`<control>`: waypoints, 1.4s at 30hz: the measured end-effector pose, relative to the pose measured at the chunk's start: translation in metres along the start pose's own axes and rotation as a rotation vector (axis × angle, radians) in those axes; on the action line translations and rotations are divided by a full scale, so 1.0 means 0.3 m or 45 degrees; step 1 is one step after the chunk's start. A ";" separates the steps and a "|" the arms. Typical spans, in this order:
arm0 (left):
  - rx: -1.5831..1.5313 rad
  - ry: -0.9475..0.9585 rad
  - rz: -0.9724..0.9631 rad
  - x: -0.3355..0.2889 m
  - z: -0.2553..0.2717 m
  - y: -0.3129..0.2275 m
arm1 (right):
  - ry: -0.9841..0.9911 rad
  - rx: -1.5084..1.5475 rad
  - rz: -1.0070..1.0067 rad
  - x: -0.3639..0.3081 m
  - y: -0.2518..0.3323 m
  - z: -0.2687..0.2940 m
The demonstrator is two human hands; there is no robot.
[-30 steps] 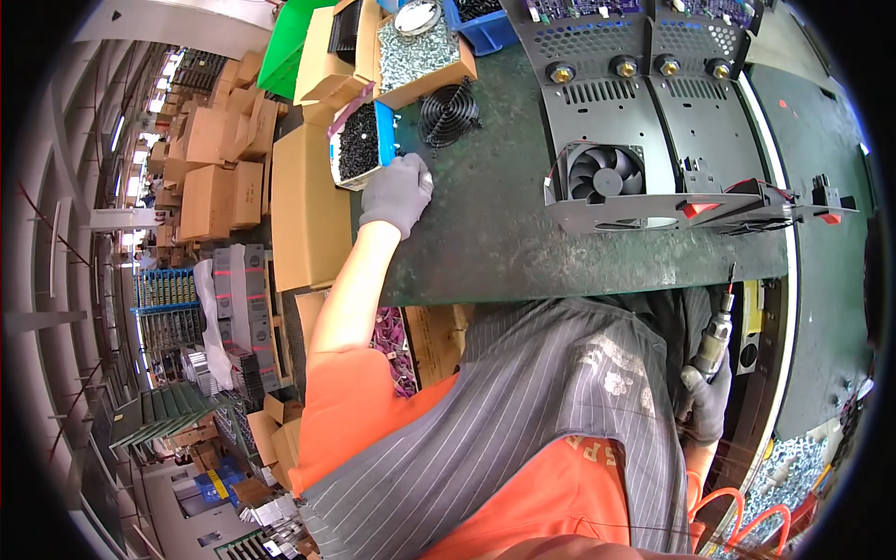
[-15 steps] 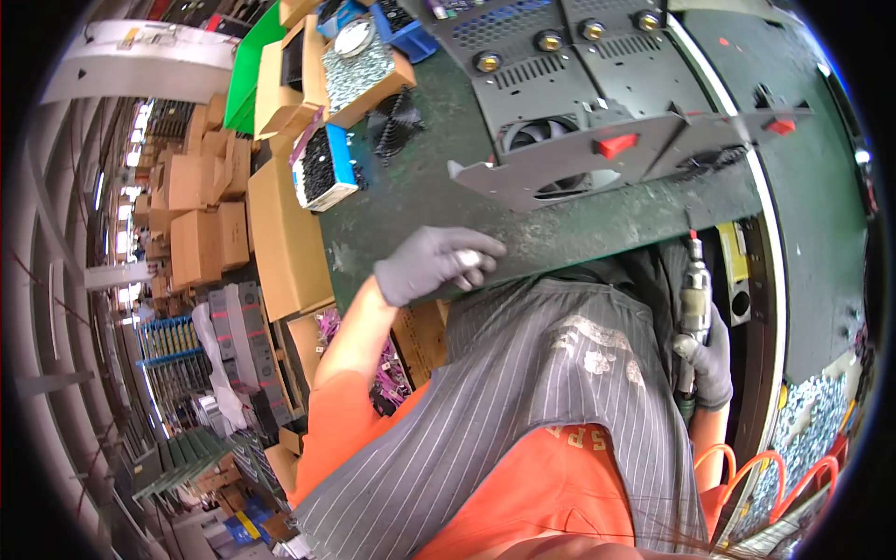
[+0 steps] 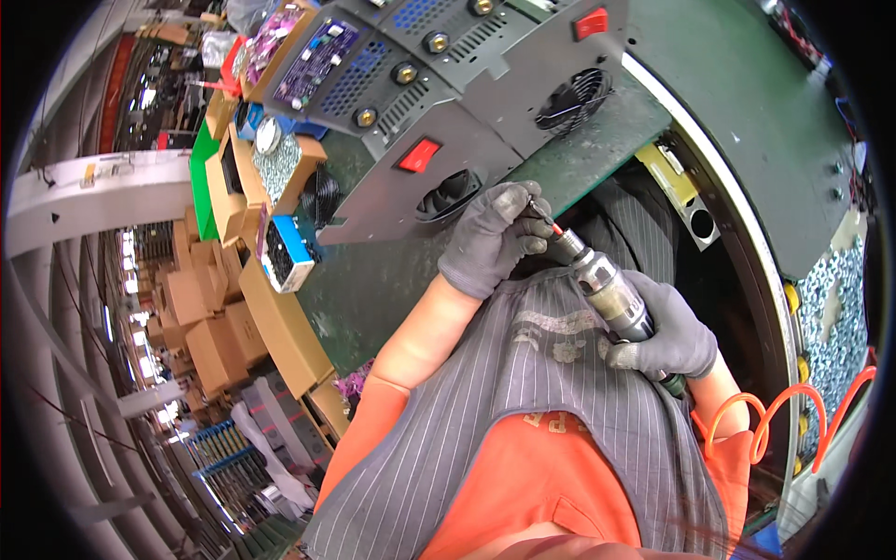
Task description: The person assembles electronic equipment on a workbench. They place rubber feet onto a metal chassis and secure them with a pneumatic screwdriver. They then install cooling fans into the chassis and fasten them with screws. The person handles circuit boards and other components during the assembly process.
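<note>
My right hand [image 3: 674, 329], in a grey glove, is wrapped round a pneumatic screwdriver [image 3: 611, 291] that slants up to the left over my lap. My gloved left hand [image 3: 493, 238] pinches thumb and fingers together at the bit's tip; whatever small piece lies between them is too hidden to name. Just beyond the left hand stands a grey metal panel [image 3: 373, 194] with a red rocker switch [image 3: 420, 155] and a black fan [image 3: 448, 194]. Beside it on the right, a second panel carries another red switch [image 3: 591, 23] and a fan with a wire guard [image 3: 573, 101].
The dark green bench [image 3: 616, 140] has a white edge strip on the right. A blue-and-white box of black parts [image 3: 287, 254] and a carton of small metal screws [image 3: 278, 168] stand left. An orange coiled hose [image 3: 761, 420] hangs by my right arm, near a heap of screws [image 3: 831, 317].
My right hand has raised the screwdriver and tilted it leftward. The left hand has moved right to meet its tip. The view has turned, so the panels sit farther left.
</note>
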State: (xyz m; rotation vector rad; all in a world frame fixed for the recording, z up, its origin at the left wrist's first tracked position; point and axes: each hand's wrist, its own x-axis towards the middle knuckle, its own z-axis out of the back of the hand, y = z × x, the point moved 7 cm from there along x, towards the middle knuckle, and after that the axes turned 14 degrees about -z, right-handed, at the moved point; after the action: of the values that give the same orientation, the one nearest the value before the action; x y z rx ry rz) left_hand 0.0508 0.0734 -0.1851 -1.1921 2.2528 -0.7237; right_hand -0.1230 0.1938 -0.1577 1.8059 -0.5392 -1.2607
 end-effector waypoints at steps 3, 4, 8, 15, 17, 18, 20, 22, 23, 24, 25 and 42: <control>0.002 -0.019 0.016 0.015 -0.012 0.014 | -0.003 -0.062 0.006 -0.004 0.004 0.021; 0.014 -0.034 0.020 0.017 -0.015 0.016 | -0.003 -0.077 0.004 -0.006 0.005 0.024; 0.308 -0.034 -0.015 0.029 -0.033 -0.008 | -0.011 -0.049 0.019 -0.005 -0.016 0.036; 0.601 -0.044 0.066 0.059 -0.020 -0.047 | -0.140 -0.271 0.006 0.006 0.008 0.059; 0.508 0.016 0.053 0.064 -0.020 -0.046 | -0.124 -0.212 0.048 0.014 0.004 0.055; 0.493 0.053 0.037 0.064 -0.021 -0.048 | -0.078 -0.117 0.071 0.020 -0.003 0.050; 0.513 0.112 0.024 0.064 -0.031 -0.057 | -0.009 -0.002 0.118 0.026 -0.006 0.043; 0.576 0.157 0.025 0.061 -0.040 -0.068 | 0.037 0.031 0.163 0.030 -0.006 0.037; 0.716 0.141 0.077 0.055 -0.048 -0.070 | 0.016 0.027 0.180 0.029 -0.007 0.039; 0.858 0.123 0.126 0.047 -0.075 -0.080 | -0.002 0.021 0.199 0.027 -0.005 0.039; 1.002 0.103 0.171 0.036 -0.096 -0.090 | -0.018 0.014 0.221 0.026 0.001 0.040; 2.857 0.801 -0.085 0.236 -0.566 -0.432 | -0.122 0.191 0.114 0.062 0.075 0.097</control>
State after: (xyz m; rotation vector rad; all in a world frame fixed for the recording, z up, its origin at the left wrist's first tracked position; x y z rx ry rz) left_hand -0.0156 -0.0105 0.0128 0.2359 0.3763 -2.5557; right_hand -0.1394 0.1563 -0.1529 1.8289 -0.7784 -1.2794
